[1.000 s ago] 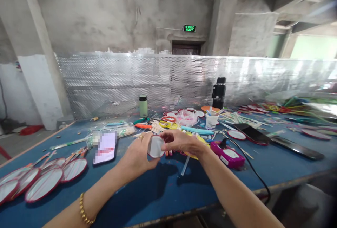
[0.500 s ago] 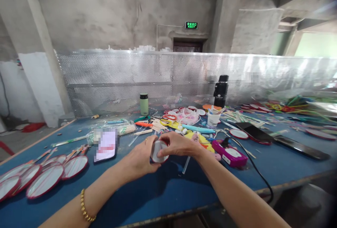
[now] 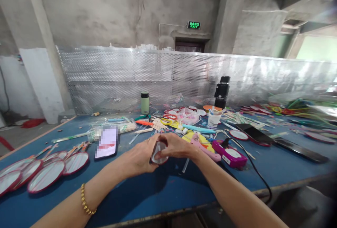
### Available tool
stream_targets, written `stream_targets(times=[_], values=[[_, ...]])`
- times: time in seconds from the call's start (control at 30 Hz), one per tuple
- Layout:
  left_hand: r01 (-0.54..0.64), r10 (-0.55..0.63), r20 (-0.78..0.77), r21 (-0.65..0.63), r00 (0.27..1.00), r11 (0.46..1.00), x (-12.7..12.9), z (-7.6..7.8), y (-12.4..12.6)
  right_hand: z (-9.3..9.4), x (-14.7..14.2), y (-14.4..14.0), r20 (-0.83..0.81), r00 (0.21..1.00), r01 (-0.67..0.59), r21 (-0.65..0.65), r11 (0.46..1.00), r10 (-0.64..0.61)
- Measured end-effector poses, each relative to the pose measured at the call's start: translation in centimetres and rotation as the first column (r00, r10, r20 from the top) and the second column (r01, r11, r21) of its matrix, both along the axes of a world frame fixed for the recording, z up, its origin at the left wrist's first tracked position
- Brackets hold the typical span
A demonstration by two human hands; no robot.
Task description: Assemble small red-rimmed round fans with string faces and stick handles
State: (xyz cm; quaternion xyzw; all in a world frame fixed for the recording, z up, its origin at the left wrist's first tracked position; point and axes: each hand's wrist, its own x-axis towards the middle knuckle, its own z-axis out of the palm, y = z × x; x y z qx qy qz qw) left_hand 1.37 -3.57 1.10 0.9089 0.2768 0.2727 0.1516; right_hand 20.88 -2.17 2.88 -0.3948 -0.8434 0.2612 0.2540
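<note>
Above the blue table, my left hand (image 3: 142,155) and my right hand (image 3: 177,146) grip a small round white piece with a red rim (image 3: 161,147) from both sides. It looks curved, and my fingers hide much of its edge. My right thumb presses on its pale face. Just to the right of my hands lie a pink glue gun (image 3: 204,148) and a yellow piece (image 3: 194,137). A clear stick (image 3: 185,165) rests on the table below my right hand.
Round red-rimmed paddles with sticks (image 3: 46,176) lie at left, near a phone (image 3: 107,143). Behind are scissors (image 3: 170,117), a green bottle (image 3: 144,103), a white cup (image 3: 214,118) and a black flask (image 3: 222,92). A purple device (image 3: 230,154) trails a black cable at right.
Both hands keep hold of the red-rimmed piece, which is tilted slightly differently. More of the pink glue gun shows beside my right wrist. The view has shifted slightly.
</note>
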Motion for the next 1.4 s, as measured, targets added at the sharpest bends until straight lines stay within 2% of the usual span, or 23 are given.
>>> stream_targets(times=[0.23, 0.43, 0.6, 0.8, 0.97, 1.13, 1.4], values=[[-0.007, 0.006, -0.076, -0.016, 0.997, 1.0, 0.1, -0.2, -0.3, -0.4, -0.1, 0.2, 0.051, 0.998, 0.039, 0.001, 0.999, -0.039], [-0.081, 0.08, 0.023, 0.035, 0.997, 0.996, 0.0, -0.1, 0.0, 0.2, -0.1, 0.1, 0.013, 1.0, 0.012, -0.014, 1.0, -0.011], [-0.12, 0.124, 0.091, -0.057, 0.988, 0.991, 0.1, -0.9, 0.7, 0.9, 0.0, -0.3, 0.069, 0.991, 0.105, 0.083, 0.991, -0.111], [-0.095, 0.11, 0.169, -0.098, 0.979, 0.991, 0.3, -1.1, 0.9, 0.7, 0.3, -0.1, 0.075, 0.993, 0.08, 0.081, 0.994, -0.086], [-0.076, 0.083, 0.131, -0.054, 0.988, 0.996, 0.0, -0.4, 0.5, 0.4, 0.1, 0.1, 0.092, 0.991, 0.085, 0.093, 0.992, -0.093], [-0.062, 0.057, 0.112, 0.043, 0.992, 0.997, -0.2, -0.6, 1.1, 0.2, 0.1, 0.4, 0.059, 0.995, 0.074, 0.143, 0.987, -0.083], [-0.045, 0.043, 0.034, 0.079, 0.999, 0.996, -0.4, -0.5, 1.0, -0.2, 0.1, 0.5, 0.019, 1.0, 0.011, 0.078, 0.997, -0.012]])
